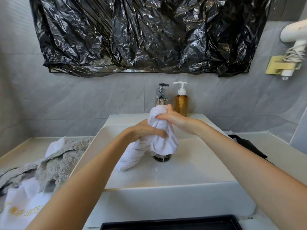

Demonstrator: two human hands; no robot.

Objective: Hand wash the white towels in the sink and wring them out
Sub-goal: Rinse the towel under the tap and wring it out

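Note:
A white towel [163, 138] is bunched and twisted above the white sink [191, 173], over the metal drain [162, 157]. My left hand [146, 130] grips its middle from the left. My right hand [172, 117] grips its upper end, just in front of the chrome tap [161, 94]. One twisted tail of the towel hangs down to the basin floor at the lower left. No water runs from the tap.
An amber soap pump bottle [181, 102] stands right of the tap. A grey towel [54, 161] and other white towels [25, 206] lie on the counter at left. A black cloth [247, 144] lies at right, a black tray [169, 224] below the sink, a hair dryer [294, 39] on the wall.

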